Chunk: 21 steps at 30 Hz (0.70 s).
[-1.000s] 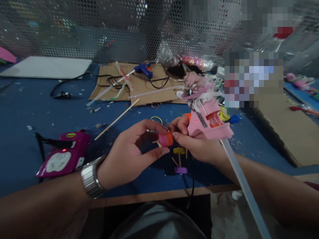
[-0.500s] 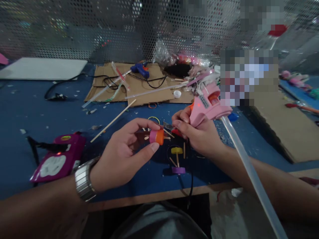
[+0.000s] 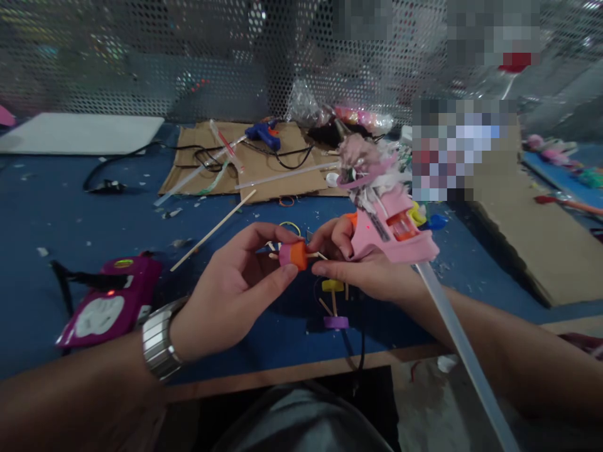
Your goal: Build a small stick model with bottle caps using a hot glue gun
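Observation:
Between thumb and fingertips, my left hand point(image 3: 240, 282) pinches a pair of joined bottle caps point(image 3: 293, 256), one pink-purple and one orange, with thin wooden sticks poking out at both sides. My right hand point(image 3: 362, 260) grips a pink hot glue gun point(image 3: 391, 229), its nozzle end tilted up and wrapped in stringy old glue. A long clear glue stick point(image 3: 464, 345) trails from its rear. The right thumb and fingertips are close to the stick end beside the orange cap; contact is unclear. Below lies a yellow cap point(image 3: 332, 285) joined by a stick to a purple cap point(image 3: 336, 322).
A magenta power box point(image 3: 113, 301) with a lit red light sits at left. A wooden skewer point(image 3: 214, 229) lies on the blue table. Behind are cardboard point(image 3: 277, 169), a blue glue gun point(image 3: 264, 133) and a white board point(image 3: 80, 133). More cardboard point(image 3: 532, 245) lies at right.
My right hand has moved left, close to the caps, and the pink glue gun has swung with its nozzle end more upright. My left hand keeps its pinch nearly in place.

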Each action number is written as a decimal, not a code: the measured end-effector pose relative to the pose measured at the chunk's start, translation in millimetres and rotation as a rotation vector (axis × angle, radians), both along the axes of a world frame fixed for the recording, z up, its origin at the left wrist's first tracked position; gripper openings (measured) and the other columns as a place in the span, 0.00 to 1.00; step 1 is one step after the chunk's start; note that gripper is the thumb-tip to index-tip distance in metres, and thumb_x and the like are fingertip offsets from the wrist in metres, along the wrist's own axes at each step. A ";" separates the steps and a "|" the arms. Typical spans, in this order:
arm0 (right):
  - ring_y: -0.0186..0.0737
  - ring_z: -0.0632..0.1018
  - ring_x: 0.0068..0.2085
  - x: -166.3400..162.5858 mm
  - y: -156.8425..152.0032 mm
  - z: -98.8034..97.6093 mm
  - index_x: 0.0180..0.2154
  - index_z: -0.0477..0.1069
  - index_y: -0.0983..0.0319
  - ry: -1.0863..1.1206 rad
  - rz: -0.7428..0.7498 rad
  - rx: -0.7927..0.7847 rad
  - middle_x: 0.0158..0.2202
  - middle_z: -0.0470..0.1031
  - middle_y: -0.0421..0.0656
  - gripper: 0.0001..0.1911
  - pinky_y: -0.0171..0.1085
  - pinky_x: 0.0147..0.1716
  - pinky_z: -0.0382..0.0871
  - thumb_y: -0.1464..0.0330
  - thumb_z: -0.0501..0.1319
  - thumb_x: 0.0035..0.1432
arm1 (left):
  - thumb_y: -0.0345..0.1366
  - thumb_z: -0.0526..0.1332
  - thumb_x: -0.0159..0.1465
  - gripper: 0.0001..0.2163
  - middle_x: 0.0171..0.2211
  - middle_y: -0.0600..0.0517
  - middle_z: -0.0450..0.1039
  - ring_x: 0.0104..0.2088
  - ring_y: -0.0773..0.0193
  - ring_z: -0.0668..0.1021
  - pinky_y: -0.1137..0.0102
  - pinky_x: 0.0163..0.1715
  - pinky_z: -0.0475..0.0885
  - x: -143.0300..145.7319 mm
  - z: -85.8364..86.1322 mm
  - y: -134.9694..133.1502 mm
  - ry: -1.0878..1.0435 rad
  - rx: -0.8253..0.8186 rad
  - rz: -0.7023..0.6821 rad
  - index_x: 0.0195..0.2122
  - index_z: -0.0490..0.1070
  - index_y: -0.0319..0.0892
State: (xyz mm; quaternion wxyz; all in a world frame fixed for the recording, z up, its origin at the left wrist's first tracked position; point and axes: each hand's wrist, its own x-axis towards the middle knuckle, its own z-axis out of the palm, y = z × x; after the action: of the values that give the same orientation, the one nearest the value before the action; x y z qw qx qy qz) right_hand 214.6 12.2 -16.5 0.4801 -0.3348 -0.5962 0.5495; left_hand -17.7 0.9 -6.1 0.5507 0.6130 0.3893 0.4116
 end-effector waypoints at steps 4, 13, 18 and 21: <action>0.38 0.80 0.38 0.4 0.4 -2.3 0.26 0.63 0.57 -0.016 -0.009 -0.002 0.35 0.80 0.40 0.28 0.42 0.45 0.80 0.64 0.83 0.54 | 0.42 0.75 0.69 0.15 0.50 0.45 0.82 0.42 0.62 0.84 0.72 0.39 0.82 1.4 0.1 -0.9 -0.004 0.009 -0.023 0.51 0.77 0.42; 0.35 0.77 0.35 3.3 -0.9 4.8 0.27 0.62 0.57 -0.062 0.003 0.066 0.34 0.77 0.38 0.21 0.38 0.38 0.74 0.76 0.75 0.56 | 0.39 0.74 0.70 0.13 0.48 0.47 0.82 0.39 0.65 0.82 0.75 0.36 0.81 0.2 -1.4 -1.1 -0.008 0.040 -0.029 0.51 0.78 0.43; 0.35 0.75 0.36 5.5 -1.2 3.9 0.28 0.64 0.58 -0.033 0.052 0.105 0.34 0.75 0.39 0.18 0.37 0.37 0.70 0.76 0.71 0.60 | 0.39 0.74 0.70 0.12 0.49 0.47 0.82 0.41 0.65 0.84 0.75 0.39 0.83 0.0 -2.7 -1.7 -0.017 0.021 -0.041 0.51 0.78 0.43; 0.35 0.74 0.35 5.9 -0.4 3.7 0.28 0.63 0.58 -0.028 0.084 0.104 0.34 0.73 0.38 0.18 0.37 0.36 0.68 0.77 0.69 0.61 | 0.37 0.74 0.69 0.12 0.50 0.47 0.83 0.44 0.64 0.86 0.73 0.44 0.84 -0.1 -2.6 -2.3 -0.018 0.035 -0.039 0.50 0.78 0.43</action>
State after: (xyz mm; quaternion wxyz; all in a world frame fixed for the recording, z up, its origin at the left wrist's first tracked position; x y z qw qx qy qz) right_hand 220.5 11.8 -12.7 0.4650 -0.2917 -0.6439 0.5330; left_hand -17.7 -1.4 -8.6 0.5511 0.6264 0.3652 0.4130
